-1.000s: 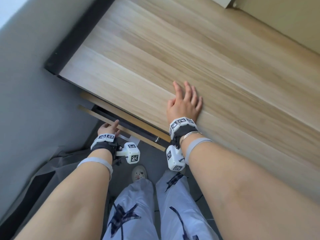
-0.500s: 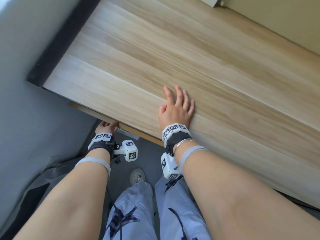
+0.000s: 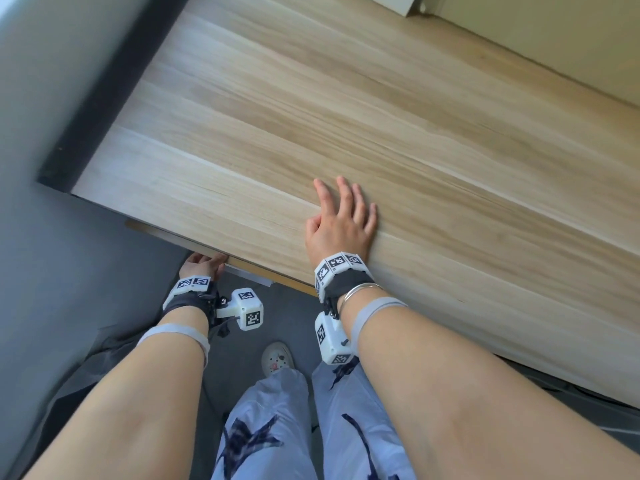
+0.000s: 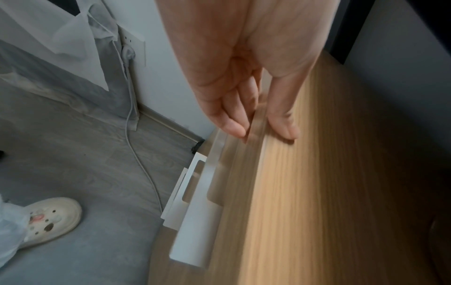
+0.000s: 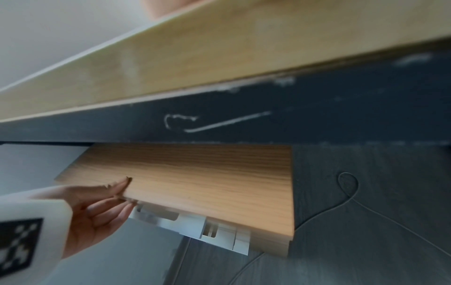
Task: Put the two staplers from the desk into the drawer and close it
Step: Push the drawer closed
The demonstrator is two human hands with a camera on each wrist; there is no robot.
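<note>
Straight fingers of left hand [image 4: 246,81] press the light wooden drawer front [image 5: 195,185] inward beneath the pale wood desk's [image 3: 346,116] near edge, while right hand [image 3: 341,226] rests flat, holding nothing, probably for bracing; staplers unseen, presumably inside.

This looks like a room in a home, a study or bedroom corner. A light wood-grain desk [image 3: 381,140] stands pushed against plain pale walls [image 3: 554,39], its matching drawer front [image 5: 207,183] hung under the top. Below the desk lies grey wood-look flooring [image 4: 73,164]. On the wall beyond the fingertips in the left wrist view sits a white wall socket [image 4: 133,45] with a white cable [image 4: 136,150] trailing down to the floor. The person wears loose patterned trousers [image 3: 277,427] and a cream clog with charms [image 4: 48,217], indoor house wear.
</note>
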